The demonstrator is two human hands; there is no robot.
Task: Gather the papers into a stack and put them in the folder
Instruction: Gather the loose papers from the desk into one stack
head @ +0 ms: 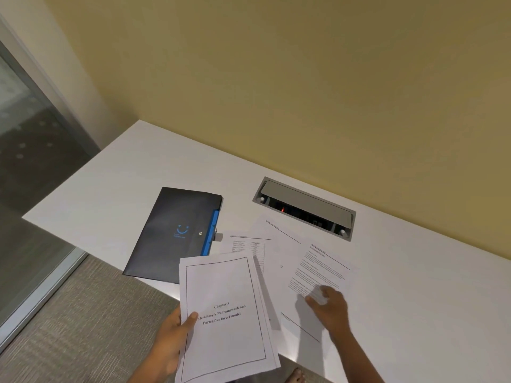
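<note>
My left hand [172,338] holds a small stack of printed papers [224,313] above the table's front edge, thumb on the top sheet, which reads "Chapter 3". My right hand [329,305] rests fingers-down on a text page [320,269] lying on the white table; its fingertips are blurred. More loose sheets [265,244] lie spread underneath and to the left of that page. A black folder [171,233] with a blue smiley mark and a blue edge strip lies shut on the table, left of the sheets and just behind the held stack.
A grey cable hatch [304,207] is set into the white table [414,286] behind the papers, close to the yellow wall. The table's left edge borders a glass partition [33,161]. Grey carpet [91,327] lies below the front edge, where a bare foot shows.
</note>
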